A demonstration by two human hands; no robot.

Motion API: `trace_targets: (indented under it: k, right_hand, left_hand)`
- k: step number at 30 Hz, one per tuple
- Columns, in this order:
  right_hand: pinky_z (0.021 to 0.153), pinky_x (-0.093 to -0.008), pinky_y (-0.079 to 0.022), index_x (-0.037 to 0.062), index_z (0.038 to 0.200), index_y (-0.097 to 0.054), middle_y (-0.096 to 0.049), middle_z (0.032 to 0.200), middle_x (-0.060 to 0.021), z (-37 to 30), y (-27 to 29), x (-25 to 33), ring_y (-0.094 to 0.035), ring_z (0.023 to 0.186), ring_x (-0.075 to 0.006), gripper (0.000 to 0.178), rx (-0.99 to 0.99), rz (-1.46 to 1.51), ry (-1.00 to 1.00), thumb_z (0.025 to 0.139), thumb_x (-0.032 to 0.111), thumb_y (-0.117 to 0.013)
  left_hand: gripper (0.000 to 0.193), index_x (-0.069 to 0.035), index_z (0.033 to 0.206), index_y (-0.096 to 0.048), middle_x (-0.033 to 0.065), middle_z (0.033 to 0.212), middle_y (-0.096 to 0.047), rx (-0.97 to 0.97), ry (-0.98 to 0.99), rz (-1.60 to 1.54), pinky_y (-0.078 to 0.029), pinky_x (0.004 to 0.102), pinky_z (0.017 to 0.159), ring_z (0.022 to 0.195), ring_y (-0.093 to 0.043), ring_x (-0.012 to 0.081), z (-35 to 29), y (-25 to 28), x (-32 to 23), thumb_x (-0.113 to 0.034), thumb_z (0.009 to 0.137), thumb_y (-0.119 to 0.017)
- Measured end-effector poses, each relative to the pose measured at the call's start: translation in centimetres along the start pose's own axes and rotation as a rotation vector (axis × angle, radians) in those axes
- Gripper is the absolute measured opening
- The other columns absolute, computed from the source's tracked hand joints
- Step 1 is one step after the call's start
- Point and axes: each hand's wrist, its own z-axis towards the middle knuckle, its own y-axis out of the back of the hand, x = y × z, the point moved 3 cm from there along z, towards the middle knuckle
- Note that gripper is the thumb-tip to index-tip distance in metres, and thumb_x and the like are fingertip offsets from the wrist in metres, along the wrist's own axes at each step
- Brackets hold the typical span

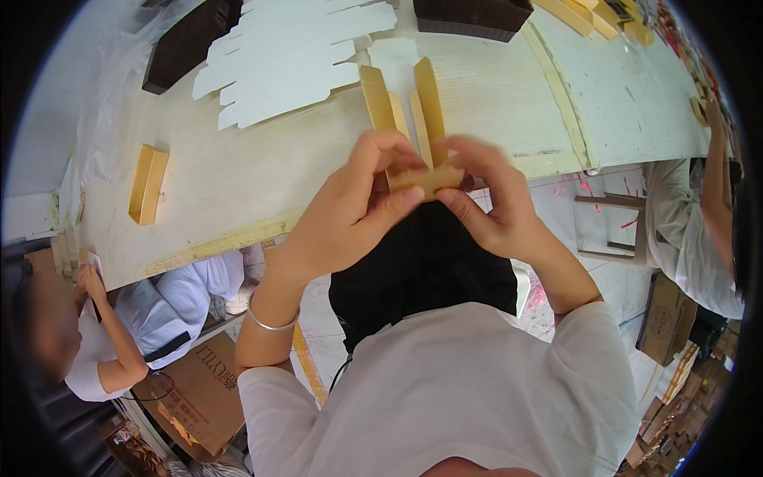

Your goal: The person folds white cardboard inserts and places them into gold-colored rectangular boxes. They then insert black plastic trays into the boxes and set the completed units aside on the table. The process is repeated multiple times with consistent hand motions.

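Observation:
A partly folded yellow card box [431,111] points away from me over the table's near edge, its long side walls standing up with a gap between them. Its near end is pinched in my two hands. My left hand [350,199] has its thumb on the front corner and its fingers curled behind the end flap. On the other corner, my right hand [491,195] grips in the same way, its fingers slightly blurred. Further left on the table lies a folded yellow card tray [149,184], touched by neither hand.
White flat die-cut card sheets [286,63] are spread on the table [262,171] ahead. Dark brown boxes [474,19] stand at the back, and more yellow card pieces [584,14] lie far right. One person [111,342] sits left, another [699,230] right. A cardboard carton [199,389] is at lower left.

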Motion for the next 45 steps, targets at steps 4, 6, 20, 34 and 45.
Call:
trace_targets:
  k: [4, 6, 20, 34, 45]
  right_hand:
    - [0.065, -0.0304, -0.047, 0.0032, 0.105, -0.06, -0.054, 0.107, -0.0115, -0.4, 0.1, 0.7, -0.056, 0.07, -0.0214, 0.028, 0.119, -0.488, 0.204, 0.078, -0.003, -0.065]
    - [0.064, -0.0303, -0.045, 0.0032, 0.103, -0.06, -0.054, 0.105, -0.0117, -0.6, -0.1, 1.3, -0.054, 0.072, -0.0212, 0.027, 0.101, -0.78, 0.386, 0.076, 0.002, -0.066]
    - [0.064, -0.0378, -0.041, 0.0033, 0.089, -0.062, -0.056, 0.082, -0.0093, 3.7, 5.4, 0.7, -0.053, 0.077, -0.027, 0.021, 0.323, -0.936, 0.42, 0.07, 0.006, -0.07]
    - [0.074, -0.0326, -0.047, 0.0078, 0.107, -0.065, -0.056, 0.101, -0.0107, 3.9, 3.9, 0.8, -0.055, 0.089, -0.0266, 0.033, 0.59, -0.579, 0.365, 0.075, 0.009, -0.071]
    - [0.07, -0.0362, -0.046, 0.0034, 0.084, -0.057, -0.049, 0.086, -0.011, 3.5, 0.5, 0.0, -0.05, 0.08, -0.0275, 0.016, 0.363, -0.604, 0.432, 0.076, 0.008, -0.069]
  left_hand:
    - [0.023, -0.005, 0.108, -0.048, 0.0085, 0.111, -0.053, -0.182, -0.076, 0.152, -0.045, 0.0282, 0.063, 0.067, -0.053, 0.0144, -0.2, -0.6, 0.0, -0.006, 0.088, -0.06]
    - [0.019, -0.003, 0.1, -0.054, 0.0102, 0.113, -0.052, -0.161, -0.03, 0.358, -0.047, 0.0303, 0.062, 0.068, -0.056, 0.0171, 0.0, -0.6, -0.4, -0.009, 0.086, -0.064]
    - [0.028, -0.008, 0.099, -0.064, 0.0059, 0.099, -0.062, 0.141, -0.311, 0.928, -0.043, 0.0337, 0.08, 0.092, -0.053, 0.0258, 1.0, 3.1, -4.6, -0.011, 0.071, -0.07]
    - [0.024, -0.005, 0.084, -0.06, 0.007, 0.091, -0.058, 0.064, -0.215, 0.715, -0.05, 0.0326, 0.069, 0.083, -0.057, 0.0251, -0.6, 1.4, -1.7, -0.008, 0.067, -0.077]
    - [0.013, -0.005, 0.081, -0.062, 0.0051, 0.072, -0.054, -0.145, -0.104, 0.614, -0.045, 0.0308, 0.056, 0.064, -0.056, 0.0206, -0.1, -0.3, -1.2, -0.007, 0.073, -0.072]
